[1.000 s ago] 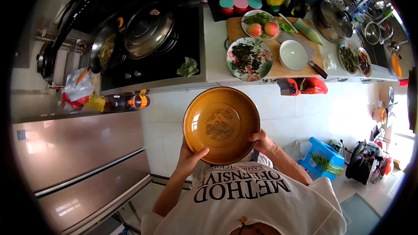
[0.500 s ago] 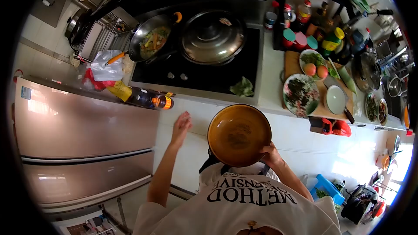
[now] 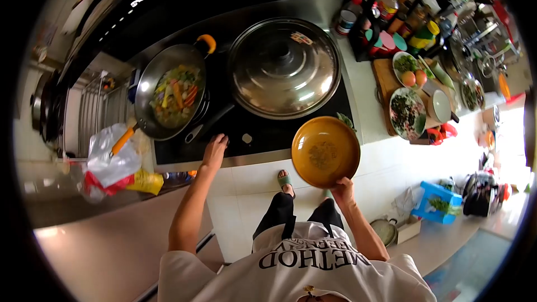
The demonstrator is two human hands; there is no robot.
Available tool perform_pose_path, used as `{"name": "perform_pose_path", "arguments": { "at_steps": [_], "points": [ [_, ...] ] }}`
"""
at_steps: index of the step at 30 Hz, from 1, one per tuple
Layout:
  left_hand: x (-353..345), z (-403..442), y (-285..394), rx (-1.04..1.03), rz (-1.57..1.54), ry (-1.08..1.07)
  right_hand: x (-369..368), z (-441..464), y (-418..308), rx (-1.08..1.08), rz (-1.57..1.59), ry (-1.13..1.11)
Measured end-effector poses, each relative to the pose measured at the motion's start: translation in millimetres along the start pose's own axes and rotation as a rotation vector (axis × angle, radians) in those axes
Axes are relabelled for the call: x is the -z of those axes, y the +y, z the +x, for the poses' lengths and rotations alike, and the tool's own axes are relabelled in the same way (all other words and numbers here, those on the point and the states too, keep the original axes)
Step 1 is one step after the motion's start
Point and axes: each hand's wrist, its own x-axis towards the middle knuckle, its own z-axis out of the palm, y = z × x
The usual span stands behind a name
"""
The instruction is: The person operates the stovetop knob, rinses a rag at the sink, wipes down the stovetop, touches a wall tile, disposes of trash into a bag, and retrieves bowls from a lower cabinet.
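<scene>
My right hand [image 3: 343,191] grips the near rim of a brown bowl [image 3: 326,154], which has a dark pattern at its bottom and nothing in it. The bowl is held over the front edge of the stove. My left hand [image 3: 215,150] is at the front of the black cooktop, its fingers closed around a stove knob that they mostly hide. Another knob [image 3: 246,138] shows just to the right. Beyond the left hand, a wok [image 3: 146,86] with orange handles holds cooked vegetables [image 3: 178,98] in some liquid. A large lidded pan [image 3: 282,72] stands beside it.
Plates of chopped food [image 3: 407,113] and a pale bowl [image 3: 439,106] stand on a wooden board [image 3: 386,81] at the right. Seasoning bottles [image 3: 389,5] fill a rack behind. Plastic bags [image 3: 114,156] lie left of the stove. A blue basket [image 3: 436,201] is at lower right.
My left hand has moved forward from the air onto the stove knob and closed there. The bowl in my right hand has come closer to the stove. The view has shifted toward the stove.
</scene>
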Motion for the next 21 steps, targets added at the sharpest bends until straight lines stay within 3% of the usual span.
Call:
{"name": "perform_pose_path", "arguments": {
  "at_steps": [4,8,14,21],
  "points": [
    [-1.2,3.2,-4.1,-0.094,0.112,-0.022,-16.2,-2.0,-24.2,0.225,0.131,0.041],
    [-4.5,3.1,-6.6,-0.153,0.136,0.011,12.8,5.2,-56.9,0.338,0.028,0.029],
    [-5.6,2.3,1.8,-0.077,0.081,0.056,39.4,-37.0,-55.0,0.349,-0.024,0.009],
    [-3.8,3.5,11.1,0.012,0.024,0.096,61.4,-0.1,-29.2,0.367,0.086,-0.07]
  ]
}}
